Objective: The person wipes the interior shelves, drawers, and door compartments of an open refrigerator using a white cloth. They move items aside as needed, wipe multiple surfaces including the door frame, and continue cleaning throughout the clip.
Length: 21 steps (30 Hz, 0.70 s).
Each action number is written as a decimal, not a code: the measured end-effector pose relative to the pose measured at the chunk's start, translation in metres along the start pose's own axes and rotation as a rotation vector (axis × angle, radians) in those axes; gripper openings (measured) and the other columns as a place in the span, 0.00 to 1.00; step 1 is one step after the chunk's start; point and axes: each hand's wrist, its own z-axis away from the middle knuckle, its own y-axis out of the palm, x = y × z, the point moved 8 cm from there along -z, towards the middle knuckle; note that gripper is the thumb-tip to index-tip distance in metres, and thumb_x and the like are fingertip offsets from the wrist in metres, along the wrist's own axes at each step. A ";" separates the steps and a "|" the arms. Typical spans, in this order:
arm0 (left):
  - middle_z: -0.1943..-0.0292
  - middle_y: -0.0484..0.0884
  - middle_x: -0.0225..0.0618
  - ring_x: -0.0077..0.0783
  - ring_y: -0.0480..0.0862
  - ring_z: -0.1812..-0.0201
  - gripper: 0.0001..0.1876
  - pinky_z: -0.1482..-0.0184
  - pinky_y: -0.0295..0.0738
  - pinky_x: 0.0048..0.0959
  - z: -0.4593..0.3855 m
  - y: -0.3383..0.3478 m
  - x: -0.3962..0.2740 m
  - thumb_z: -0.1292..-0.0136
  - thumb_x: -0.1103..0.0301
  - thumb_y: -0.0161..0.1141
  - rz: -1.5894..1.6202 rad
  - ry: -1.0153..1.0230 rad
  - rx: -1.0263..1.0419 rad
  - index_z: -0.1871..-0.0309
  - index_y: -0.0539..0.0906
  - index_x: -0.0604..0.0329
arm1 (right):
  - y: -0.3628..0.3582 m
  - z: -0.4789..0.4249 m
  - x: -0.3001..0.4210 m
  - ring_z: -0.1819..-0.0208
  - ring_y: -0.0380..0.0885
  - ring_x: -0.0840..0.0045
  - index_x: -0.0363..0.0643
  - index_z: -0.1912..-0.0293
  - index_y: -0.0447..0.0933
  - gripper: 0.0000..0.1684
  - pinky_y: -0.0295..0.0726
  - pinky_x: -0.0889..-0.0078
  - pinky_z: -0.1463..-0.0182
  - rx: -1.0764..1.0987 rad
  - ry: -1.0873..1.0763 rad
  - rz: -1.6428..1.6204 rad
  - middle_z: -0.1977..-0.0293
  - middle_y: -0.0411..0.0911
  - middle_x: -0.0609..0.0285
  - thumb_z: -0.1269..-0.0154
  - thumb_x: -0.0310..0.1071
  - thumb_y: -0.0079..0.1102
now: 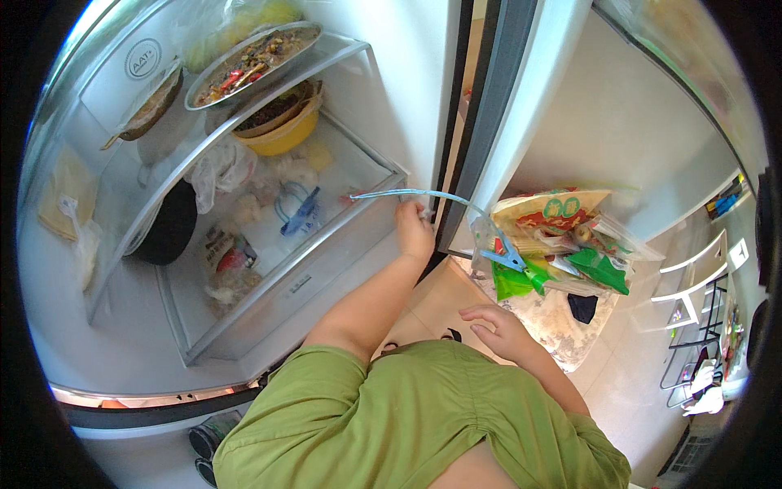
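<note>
My left hand [415, 229] is at the right front corner of a clear refrigerator drawer [293, 287], fingers curled by a small whitish thing; whether it grips anything cannot be told. Just above it, a thin light-blue strip [421, 192] arches from the drawer's edge to the door side. There a blue clip [506, 258] sits among food packets [556, 214] in the door. My right hand [498, 330] is held below these packets, fingers apart, holding nothing. Inside the drawer lie knotted plastic bags [238, 281] and a bag with blue print [300, 214].
A glass shelf [360, 46] above the drawer holds an oval dish of food [253, 64] and half a gourd-like item in film [153, 107]. Under it are a yellow bowl [281, 137] and a black pot [168, 226]. A patterned mat [553, 342] and a chair [696, 269] are at the right.
</note>
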 end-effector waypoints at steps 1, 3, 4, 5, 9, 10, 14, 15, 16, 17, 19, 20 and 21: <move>0.61 0.73 0.49 0.54 0.73 0.56 0.10 0.53 0.68 0.43 0.008 0.012 0.022 0.49 0.82 0.51 -0.056 -0.036 0.064 0.62 0.72 0.62 | 0.000 0.003 -0.003 0.46 0.75 0.65 0.41 0.52 0.77 0.14 0.72 0.65 0.41 -0.003 0.009 -0.004 0.50 0.79 0.56 0.38 0.27 0.55; 0.62 0.74 0.49 0.54 0.74 0.56 0.09 0.55 0.70 0.41 0.018 0.028 0.056 0.49 0.81 0.53 -0.087 -0.146 0.146 0.64 0.72 0.60 | -0.001 0.007 -0.007 0.46 0.75 0.65 0.41 0.52 0.77 0.14 0.72 0.65 0.41 -0.007 0.027 -0.010 0.51 0.79 0.56 0.38 0.27 0.56; 0.62 0.75 0.49 0.54 0.75 0.56 0.08 0.55 0.71 0.41 0.020 0.035 0.064 0.49 0.81 0.53 -0.110 -0.153 0.215 0.64 0.73 0.60 | -0.002 0.008 -0.010 0.46 0.75 0.65 0.41 0.52 0.77 0.14 0.71 0.65 0.41 -0.009 0.028 -0.007 0.51 0.79 0.56 0.38 0.27 0.56; 0.62 0.76 0.49 0.55 0.75 0.56 0.08 0.55 0.71 0.40 0.023 0.040 0.072 0.49 0.80 0.54 -0.134 -0.162 0.282 0.65 0.73 0.60 | -0.003 0.009 -0.013 0.46 0.75 0.65 0.41 0.53 0.77 0.13 0.71 0.65 0.41 -0.009 0.028 -0.003 0.51 0.79 0.56 0.38 0.27 0.56; 0.66 0.78 0.44 0.47 0.78 0.64 0.08 0.60 0.73 0.36 0.045 0.072 0.109 0.47 0.80 0.53 0.139 -0.343 0.817 0.64 0.75 0.60 | -0.004 0.007 -0.004 0.46 0.76 0.67 0.40 0.53 0.77 0.14 0.72 0.67 0.41 0.022 -0.006 0.042 0.50 0.79 0.57 0.39 0.24 0.55; 0.67 0.78 0.42 0.44 0.78 0.66 0.08 0.62 0.73 0.35 0.051 0.063 0.093 0.46 0.81 0.53 0.203 -0.370 0.863 0.64 0.75 0.59 | -0.006 0.006 -0.003 0.46 0.76 0.67 0.40 0.53 0.77 0.14 0.72 0.67 0.41 0.019 -0.032 0.061 0.50 0.79 0.56 0.39 0.24 0.55; 0.68 0.77 0.36 0.30 0.77 0.66 0.09 0.63 0.72 0.30 0.039 -0.033 0.018 0.45 0.84 0.51 0.495 -0.530 0.528 0.65 0.76 0.60 | -0.006 -0.002 -0.007 0.47 0.76 0.66 0.40 0.53 0.77 0.14 0.73 0.66 0.42 0.039 -0.104 0.093 0.51 0.79 0.56 0.40 0.24 0.55; 0.68 0.77 0.36 0.30 0.77 0.66 0.09 0.62 0.72 0.30 0.035 -0.056 0.016 0.45 0.84 0.50 0.569 -0.545 0.423 0.65 0.77 0.60 | -0.004 -0.006 -0.007 0.47 0.76 0.66 0.40 0.53 0.77 0.14 0.73 0.66 0.42 0.056 -0.114 0.094 0.51 0.79 0.56 0.40 0.24 0.55; 0.66 0.77 0.37 0.31 0.77 0.64 0.10 0.61 0.72 0.30 0.024 -0.089 0.004 0.45 0.85 0.51 0.463 -0.373 0.267 0.64 0.77 0.61 | -0.001 -0.009 -0.005 0.47 0.76 0.66 0.40 0.53 0.77 0.14 0.73 0.66 0.43 0.083 -0.129 0.081 0.52 0.79 0.56 0.40 0.25 0.55; 0.64 0.78 0.38 0.33 0.78 0.63 0.10 0.59 0.72 0.31 0.016 -0.125 -0.014 0.45 0.85 0.51 0.352 -0.203 0.115 0.63 0.78 0.61 | 0.001 -0.013 0.000 0.47 0.75 0.65 0.41 0.53 0.77 0.13 0.73 0.65 0.43 0.109 -0.144 0.068 0.52 0.79 0.57 0.40 0.26 0.56; 0.61 0.79 0.41 0.40 0.78 0.60 0.12 0.55 0.73 0.34 0.003 -0.197 -0.079 0.47 0.83 0.54 -0.012 0.265 -0.167 0.60 0.80 0.61 | 0.009 -0.024 0.006 0.47 0.75 0.64 0.41 0.53 0.78 0.13 0.73 0.65 0.43 0.144 -0.179 0.043 0.53 0.80 0.58 0.39 0.28 0.56; 0.60 0.79 0.42 0.43 0.78 0.59 0.12 0.54 0.72 0.35 0.001 -0.216 -0.084 0.48 0.83 0.55 -0.125 0.290 -0.211 0.60 0.81 0.60 | 0.012 -0.027 0.010 0.47 0.75 0.65 0.41 0.53 0.78 0.14 0.73 0.65 0.43 0.157 -0.195 0.035 0.53 0.80 0.58 0.39 0.29 0.56; 0.60 0.79 0.42 0.45 0.78 0.57 0.13 0.53 0.72 0.37 -0.001 -0.230 -0.089 0.49 0.82 0.56 -0.238 0.315 -0.256 0.60 0.82 0.60 | 0.014 -0.031 0.013 0.47 0.75 0.65 0.41 0.53 0.77 0.14 0.73 0.66 0.43 0.168 -0.213 0.029 0.53 0.79 0.58 0.39 0.29 0.56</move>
